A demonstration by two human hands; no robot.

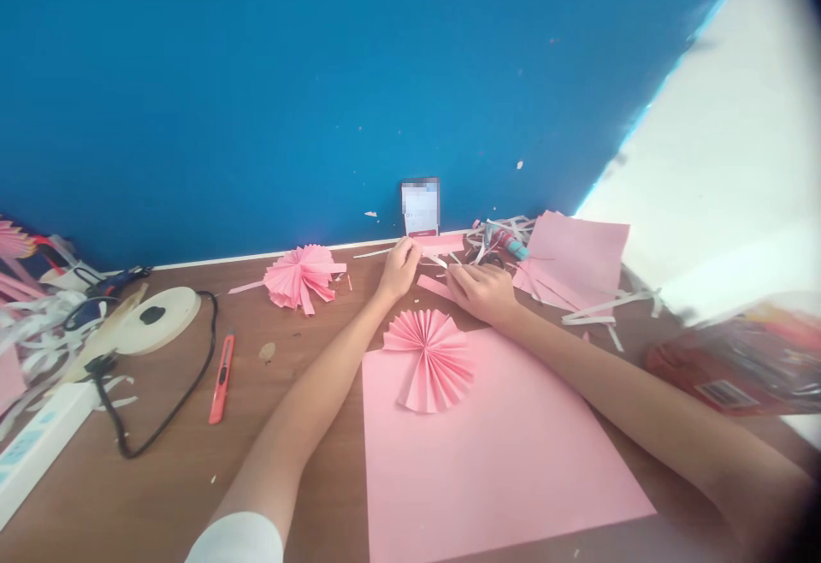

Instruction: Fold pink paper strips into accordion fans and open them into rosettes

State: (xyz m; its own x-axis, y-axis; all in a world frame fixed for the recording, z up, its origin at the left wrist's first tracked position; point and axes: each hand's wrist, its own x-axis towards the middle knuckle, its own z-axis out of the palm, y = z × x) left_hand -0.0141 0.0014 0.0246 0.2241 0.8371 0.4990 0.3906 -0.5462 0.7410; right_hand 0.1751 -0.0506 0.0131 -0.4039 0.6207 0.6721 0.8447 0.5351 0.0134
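Note:
Both hands reach to the back of the brown table. My left hand [401, 267] is closed, its fingertips pinching the left end of a flat pink paper strip [442, 244]. My right hand [482, 291] is low over the table with curled fingers; what they hold, if anything, is hidden. A second pink strip, a short piece [434, 287], pokes out beside those fingers. Nearer me, a pleated pink paper rosette [442, 366] rests on the top edge of a large pink paper sheet [506, 460].
Left of my arm are another pink rosette [301, 276], a red box cutter [221, 379], a white tape roll [160, 323] and a power strip [48, 439]. A phone [422, 208] leans on the blue wall. Right lie pink sheets [577, 255], paper scraps [590, 317] and a plastic-wrapped pack [731, 366].

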